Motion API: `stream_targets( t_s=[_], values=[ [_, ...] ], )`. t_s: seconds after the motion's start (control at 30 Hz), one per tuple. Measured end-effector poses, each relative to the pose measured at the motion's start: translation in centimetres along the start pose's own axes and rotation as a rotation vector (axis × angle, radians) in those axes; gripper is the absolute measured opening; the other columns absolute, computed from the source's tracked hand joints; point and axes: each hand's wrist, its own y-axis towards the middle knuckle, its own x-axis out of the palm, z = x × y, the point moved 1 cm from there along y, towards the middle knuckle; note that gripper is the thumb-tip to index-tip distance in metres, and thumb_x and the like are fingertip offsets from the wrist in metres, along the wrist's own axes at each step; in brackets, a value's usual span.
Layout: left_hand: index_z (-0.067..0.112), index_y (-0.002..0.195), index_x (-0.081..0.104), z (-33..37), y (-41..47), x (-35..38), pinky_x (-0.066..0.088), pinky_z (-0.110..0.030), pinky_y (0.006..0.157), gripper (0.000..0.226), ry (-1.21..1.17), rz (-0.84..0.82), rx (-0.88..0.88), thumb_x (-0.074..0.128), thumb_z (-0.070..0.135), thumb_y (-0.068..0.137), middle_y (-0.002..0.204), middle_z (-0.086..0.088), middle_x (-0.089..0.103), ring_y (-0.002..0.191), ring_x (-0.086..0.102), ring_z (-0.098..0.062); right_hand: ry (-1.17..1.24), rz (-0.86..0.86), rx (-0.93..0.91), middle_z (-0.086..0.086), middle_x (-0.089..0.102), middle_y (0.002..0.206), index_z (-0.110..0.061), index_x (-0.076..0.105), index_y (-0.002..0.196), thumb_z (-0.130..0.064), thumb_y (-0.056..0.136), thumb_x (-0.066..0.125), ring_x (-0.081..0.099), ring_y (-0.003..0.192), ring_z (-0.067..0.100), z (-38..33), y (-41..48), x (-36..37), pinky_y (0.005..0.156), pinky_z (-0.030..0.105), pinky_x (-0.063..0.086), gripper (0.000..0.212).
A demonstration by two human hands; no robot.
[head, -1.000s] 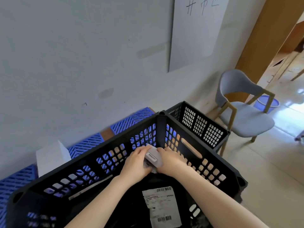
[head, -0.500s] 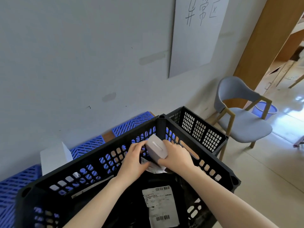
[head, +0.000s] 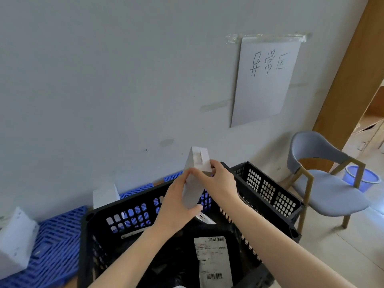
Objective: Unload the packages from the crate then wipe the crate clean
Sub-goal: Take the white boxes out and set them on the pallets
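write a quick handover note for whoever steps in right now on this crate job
Left hand and right hand: both grip one white box, held upright above the black crate.
Still in the crate: a black bag with a shipping label, and a part-hidden white item under the box.
Already out: two white boxes on the blue pallet along the wall.
Left: set this box down, empty the rest, then wipe the crate. No cloth in view.

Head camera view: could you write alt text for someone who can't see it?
Both hands, left and right, hold a white box above a black crate that holds a black labelled bag. Other white boxes sit on a blue pallet by the wall.
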Motion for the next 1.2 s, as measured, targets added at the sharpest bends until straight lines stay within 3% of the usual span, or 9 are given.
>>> stream_targets(
  t_s=[0.1,0.17,0.3,0.37,0.5,0.63,0.73,1.0,1.2],
  values=[
    [0.045,0.142,0.028,1.0,-0.2,-2.2,0.052,-0.03,0.09,0.095,0.045,0.075,0.028,0.08,0.024,0.065,0.114,0.025,0.053,0.107,0.055,0.0,0.124,-0.019,-0.008,-0.01,0.063,0.089,-0.025,0.052,0.128,-0.055,0.086,0.056,0.064,0.08,0.012,-2.0,-0.2,1.3,0.075,0.032,0.055,0.052],
    [0.06,0.132,0.023,1.4,-0.4,-3.8,0.051,-0.03,0.09,0.097,0.066,0.126,0.06,0.082,0.021,0.065,0.108,0.034,0.05,0.105,0.052,0.006,0.189,-0.038,-0.026,-0.008,0.065,0.093,-0.025,0.049,0.136,-0.05,0.092,0.05,0.067,0.081,0.015,-3.3,-0.4,2.4,0.08,0.041,0.057,0.051],
    [0.065,0.135,0.016,0.2,-0.2,-7.2,0.054,-0.043,0.089,0.104,0.024,0.218,0.047,0.079,0.025,0.064,0.116,0.038,0.043,0.112,0.054,-0.013,0.332,-0.112,-0.087,-0.006,0.065,0.103,-0.028,0.051,0.136,-0.033,0.099,0.04,0.068,0.082,0.014,-6.4,-0.4,4.7,0.073,0.035,0.059,0.038],
    [0.052,0.143,0.018,-0.8,0.1,-9.2,0.053,-0.038,0.091,0.103,0.003,0.279,0.023,0.08,0.02,0.067,0.12,0.029,0.045,0.117,0.05,-0.01,0.393,-0.153,-0.097,-0.002,0.062,0.11,-0.029,0.051,0.136,-0.028,0.101,0.038,0.066,0.08,0.014,-8.0,-0.2,6.4,0.072,0.034,0.059,0.037],
    [0.063,0.135,0.011,-3.7,0.2,-14.0,0.051,-0.017,0.084,0.105,-0.053,0.379,0.005,0.079,0.008,0.076,0.121,0.03,0.047,0.113,0.049,0.009,0.327,-0.195,-0.159,-0.002,0.055,0.11,-0.032,0.048,0.138,-0.023,0.098,0.045,0.064,0.087,0.013,-10.5,1.1,11.4,0.079,0.032,0.056,0.041],
    [0.049,0.151,0.004,-7.0,0.8,-19.2,0.051,-0.015,0.08,0.109,-0.106,0.421,-0.062,0.074,0.007,0.078,0.125,0.021,0.05,0.111,0.052,0.003,0.151,-0.235,-0.285,-0.011,0.041,0.122,-0.044,0.041,0.139,-0.022,0.095,0.052,0.049,0.106,0.005,-12.8,2.6,16.8,0.084,0.017,0.04,0.05],
    [0.059,0.143,0.009,-9.6,1.6,-23.0,0.054,-0.015,0.074,0.104,-0.123,0.463,-0.066,0.075,0.012,0.078,0.125,0.022,0.05,0.11,0.054,0.003,0.053,-0.283,-0.331,-0.009,0.027,0.14,-0.05,0.034,0.14,-0.025,0.095,0.055,0.035,0.124,0.007,-13.7,4.0,20.9,0.092,0.019,0.032,0.055],
    [0.051,0.133,0.038,-18.7,2.8,-28.6,0.056,-0.026,0.078,0.061,-0.157,0.46,-0.18,0.061,0.031,0.08,0.133,0.024,0.047,0.108,0.057,-0.006,0.066,-0.458,-0.118,-0.005,0.041,0.134,-0.06,0.028,0.136,-0.028,0.095,0.053,0.051,0.111,0.018,-13.3,7.2,30.8,0.089,0.037,0.05,0.058],
    [0.04,0.142,0.037,-24.9,3.6,-28.8,0.051,-0.019,0.085,0.055,-0.169,0.411,-0.285,0.06,0.024,0.094,0.127,0.012,0.032,0.117,0.048,-0.008,0.006,-0.487,-0.026,-0.008,0.038,0.13,-0.048,0.032,0.139,-0.016,0.087,0.063,0.046,0.107,0.014,-11.9,9.2,35.6,0.076,0.021,0.046,0.068]
  ],
)
